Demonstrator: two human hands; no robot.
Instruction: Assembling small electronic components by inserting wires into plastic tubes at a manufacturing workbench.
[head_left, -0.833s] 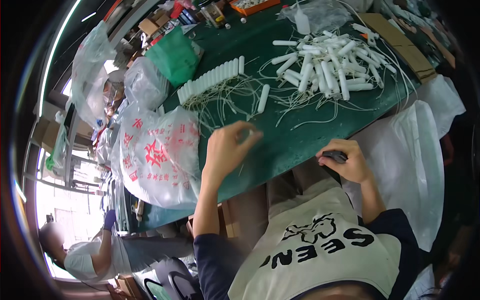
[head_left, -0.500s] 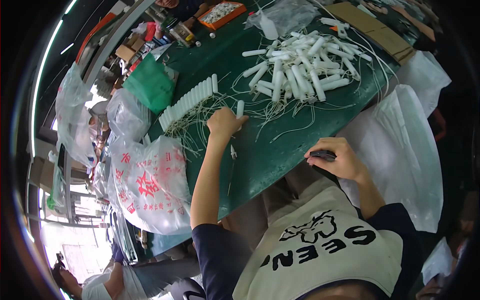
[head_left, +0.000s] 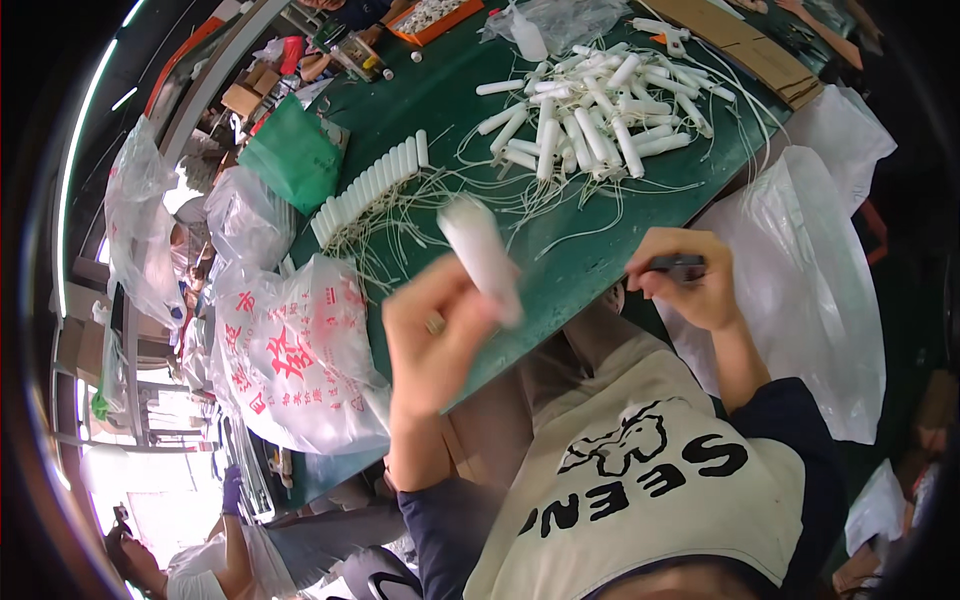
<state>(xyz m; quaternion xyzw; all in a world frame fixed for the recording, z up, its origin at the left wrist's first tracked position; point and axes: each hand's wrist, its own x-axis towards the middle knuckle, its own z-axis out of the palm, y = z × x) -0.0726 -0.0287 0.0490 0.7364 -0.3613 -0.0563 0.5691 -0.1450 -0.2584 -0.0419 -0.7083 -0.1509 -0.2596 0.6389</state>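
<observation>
My left hand (head_left: pixel 428 330) is raised over the near edge of the table, its fingers closed on a white cylinder (head_left: pixel 480 250) that is smeared by motion. My right hand (head_left: pixel 700 285) is closed around a small black object (head_left: pixel 677 262) at the table's front edge; its kind does not show. Beyond my left hand, similar white cylinders (head_left: pixel 372 188) stand side by side in a slanting row, their thin pale wires trailing toward me. A loose heap of white cylinders (head_left: pixel 605 125) with tangled wires lies farther back to the right.
The green table (head_left: pixel 590 255) carries a glue gun (head_left: pixel 665 32), a white bottle (head_left: pixel 528 38) and an orange tray (head_left: pixel 432 20) at the back. A plastic bag with red print (head_left: pixel 290 360) bulges at the left. White sheeting (head_left: pixel 800 290) hangs at the right. Other people are nearby.
My left hand has come back toward me from beside the row, lifting the white cylinder off the table. My right hand has shifted slightly up and right with the black object.
</observation>
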